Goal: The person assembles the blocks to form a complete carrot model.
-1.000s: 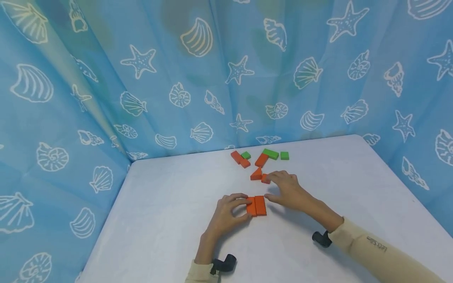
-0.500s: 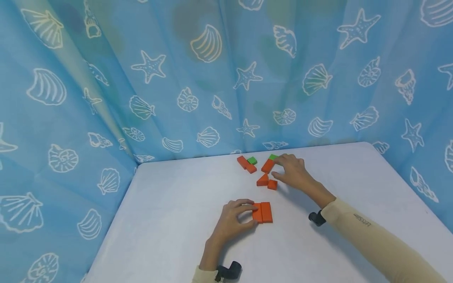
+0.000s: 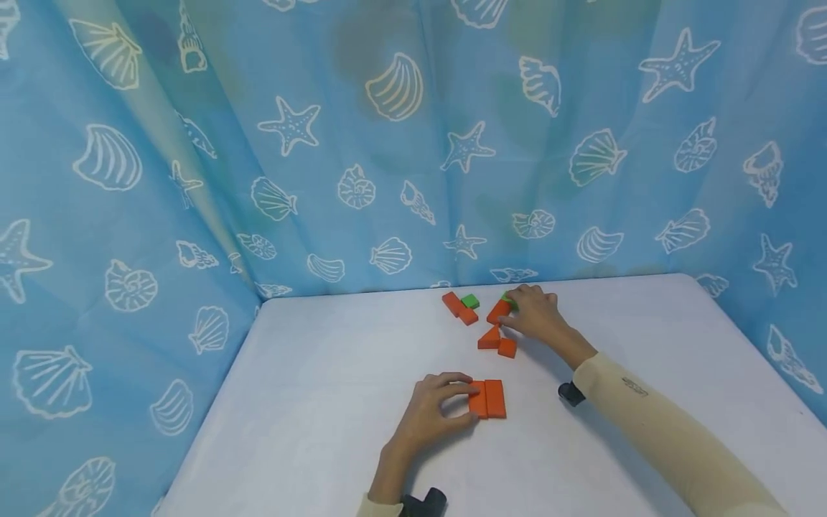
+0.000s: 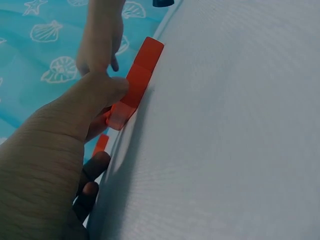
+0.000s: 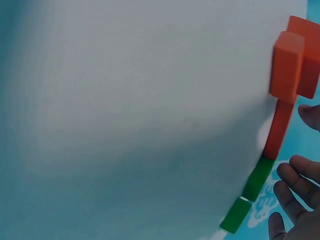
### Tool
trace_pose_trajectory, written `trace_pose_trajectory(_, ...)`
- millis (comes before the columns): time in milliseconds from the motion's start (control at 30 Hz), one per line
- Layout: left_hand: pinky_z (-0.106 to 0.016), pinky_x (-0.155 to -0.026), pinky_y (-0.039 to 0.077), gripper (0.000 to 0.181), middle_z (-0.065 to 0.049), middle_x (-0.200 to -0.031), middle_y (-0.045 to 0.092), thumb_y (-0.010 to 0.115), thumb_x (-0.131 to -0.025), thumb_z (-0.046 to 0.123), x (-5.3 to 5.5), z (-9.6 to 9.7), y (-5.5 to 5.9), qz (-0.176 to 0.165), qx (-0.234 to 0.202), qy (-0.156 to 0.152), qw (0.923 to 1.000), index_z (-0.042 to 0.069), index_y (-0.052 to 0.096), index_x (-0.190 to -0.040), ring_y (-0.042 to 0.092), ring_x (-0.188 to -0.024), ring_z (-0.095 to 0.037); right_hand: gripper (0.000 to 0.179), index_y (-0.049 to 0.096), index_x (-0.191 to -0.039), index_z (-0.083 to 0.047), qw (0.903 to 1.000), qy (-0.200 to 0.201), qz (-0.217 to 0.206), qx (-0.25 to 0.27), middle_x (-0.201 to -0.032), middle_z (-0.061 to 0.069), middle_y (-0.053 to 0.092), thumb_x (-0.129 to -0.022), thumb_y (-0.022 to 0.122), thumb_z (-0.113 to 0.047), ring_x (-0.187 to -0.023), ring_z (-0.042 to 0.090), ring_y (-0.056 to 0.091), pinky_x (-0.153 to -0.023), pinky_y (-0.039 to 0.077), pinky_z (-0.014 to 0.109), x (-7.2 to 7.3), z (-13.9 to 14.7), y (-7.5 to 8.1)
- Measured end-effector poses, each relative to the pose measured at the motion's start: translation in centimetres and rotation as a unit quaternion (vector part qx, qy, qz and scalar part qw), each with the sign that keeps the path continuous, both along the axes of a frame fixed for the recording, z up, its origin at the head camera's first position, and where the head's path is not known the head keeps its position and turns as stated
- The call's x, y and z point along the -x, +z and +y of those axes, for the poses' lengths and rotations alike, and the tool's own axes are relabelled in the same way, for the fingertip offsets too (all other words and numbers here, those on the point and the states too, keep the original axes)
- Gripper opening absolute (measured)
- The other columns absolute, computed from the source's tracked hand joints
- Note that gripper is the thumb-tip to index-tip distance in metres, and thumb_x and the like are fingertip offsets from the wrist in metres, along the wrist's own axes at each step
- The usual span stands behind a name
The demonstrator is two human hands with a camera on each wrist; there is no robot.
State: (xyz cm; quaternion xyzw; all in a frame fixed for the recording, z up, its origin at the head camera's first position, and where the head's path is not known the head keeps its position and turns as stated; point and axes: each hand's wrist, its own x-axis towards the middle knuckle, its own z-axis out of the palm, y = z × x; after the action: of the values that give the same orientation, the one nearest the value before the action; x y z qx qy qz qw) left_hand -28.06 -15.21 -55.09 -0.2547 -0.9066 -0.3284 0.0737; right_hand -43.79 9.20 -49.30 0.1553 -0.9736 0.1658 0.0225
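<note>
Two flat orange rectangular blocks lie side by side on the table. My left hand (image 3: pixel 429 409) holds the left block (image 3: pixel 478 406) between thumb and fingers; the right block (image 3: pixel 495 398) lies against it. In the left wrist view, the thumb presses the orange block's edge (image 4: pixel 137 85). Farther back, my right hand (image 3: pixel 536 312) hovers by an orange block (image 3: pixel 499 311) and a green block (image 5: pixel 258 179), fingers spread and slightly bent. The right wrist view shows a gap between those fingers and the blocks. A second green block (image 5: pixel 235 215) is hidden behind the hand in the head view.
Nearer than the right hand are an orange triangle (image 3: pixel 489 339) and a small orange block (image 3: pixel 507 347). Two orange blocks (image 3: pixel 452 304) and a green block (image 3: pixel 470 301) lie at the back left. A blue shell-print curtain (image 3: pixel 310 215) hangs behind the white table (image 3: pixel 323 373).
My right hand has moved back from beside the small orange block to the green blocks at the rear. The left hand keeps its hold. The head view has shifted slightly.
</note>
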Motion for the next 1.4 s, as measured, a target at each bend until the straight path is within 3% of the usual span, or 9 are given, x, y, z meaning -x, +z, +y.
trace_pose_trajectory(400,-0.043,-0.099,0.042,0.035,0.016,-0.131,0.060,0.075,-0.088,0.038,-0.1,0.2,0.1,-0.008,0.001,0.005,1.0000,0.034,0.071,-0.123,0.051,-0.117,-0.007,0.064,0.059,-0.136,-0.003,0.9993,0.019,-0.005,-0.033,-0.132,0.020,0.050,-0.087,0.077,-0.039,-0.122,0.041,0.040,-0.095,0.032,0.061,0.3,0.2,-1.3)
trace_pose_trajectory(600,-0.041,-0.099,0.042,0.035,0.016,-0.131,0.060,0.075,-0.088,0.036,-0.1,0.0,0.2,0.006,-0.002,-0.004,1.0000,0.032,0.071,-0.122,0.051,-0.115,-0.008,0.058,0.062,-0.135,-0.004,0.9981,0.037,0.017,-0.046,-0.136,0.019,0.053,-0.088,0.074,-0.035,-0.128,0.042,0.039,-0.095,0.032,0.062,-0.4,0.6,-1.2)
trace_pose_trajectory(867,-0.040,-0.099,0.040,0.033,0.019,-0.131,0.058,0.075,-0.088,0.038,-0.3,-0.3,0.0,-0.021,-0.009,0.000,0.9997,0.033,0.072,-0.120,0.049,-0.114,-0.006,0.054,0.062,-0.135,-0.005,0.9920,0.088,0.042,-0.080,-0.141,0.018,0.055,-0.092,0.071,-0.035,-0.134,0.041,0.040,-0.101,0.032,0.064,-1.5,1.0,-1.3)
trace_pose_trajectory(1100,-0.041,-0.100,0.040,0.033,0.020,-0.131,0.057,0.074,-0.088,0.039,-0.4,-0.2,-0.2,-0.035,-0.013,-0.002,0.9993,0.034,0.072,-0.120,0.048,-0.115,-0.006,0.063,0.061,-0.134,-0.002,0.9968,0.063,0.033,-0.036,-0.137,0.019,0.057,-0.086,0.077,-0.038,-0.128,0.041,0.042,-0.096,0.032,0.058,-1.8,1.6,-1.1)
trace_pose_trajectory(1400,-0.044,-0.098,0.040,0.033,0.016,-0.131,0.059,0.076,-0.088,0.035,-0.2,-0.3,0.1,-0.001,-0.013,-0.012,0.9998,0.030,0.072,-0.120,0.050,-0.115,-0.008,0.060,0.062,-0.133,-0.002,0.9963,0.056,0.066,-0.004,-0.136,0.020,0.057,-0.085,0.079,-0.035,-0.128,0.039,0.043,-0.094,0.033,0.060,-2.6,3.4,1.0)
